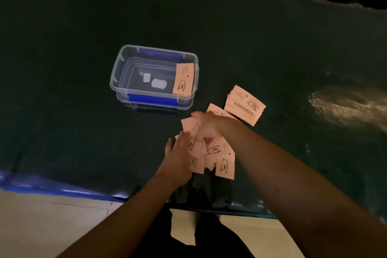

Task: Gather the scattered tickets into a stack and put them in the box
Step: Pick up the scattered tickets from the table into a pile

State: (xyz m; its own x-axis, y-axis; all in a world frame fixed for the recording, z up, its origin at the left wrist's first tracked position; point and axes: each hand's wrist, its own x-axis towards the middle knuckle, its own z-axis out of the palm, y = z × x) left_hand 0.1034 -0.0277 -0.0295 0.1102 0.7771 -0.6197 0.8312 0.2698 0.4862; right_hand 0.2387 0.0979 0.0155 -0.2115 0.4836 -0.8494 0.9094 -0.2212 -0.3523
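Note:
Several pink tickets printed with a coffee cup (217,153) lie in a loose, overlapping pile on the dark green cloth near the table's front edge. My left hand (178,157) presses flat on the pile's left side, and my right hand (206,124) curls its fingers around tickets at the top of the pile. A small fanned group of tickets (245,106) lies apart to the upper right. The clear plastic box with blue clips (125,67) stands open behind the pile, with one ticket (184,78) leaning against its right inner wall.
The dark green cloth (83,132) covers the table, with a blue edge (41,184) at the front left. Pale floor tiles (52,226) show below. Two small white labels (155,81) sit on the box bottom. A bright reflection (345,104) lies at the right.

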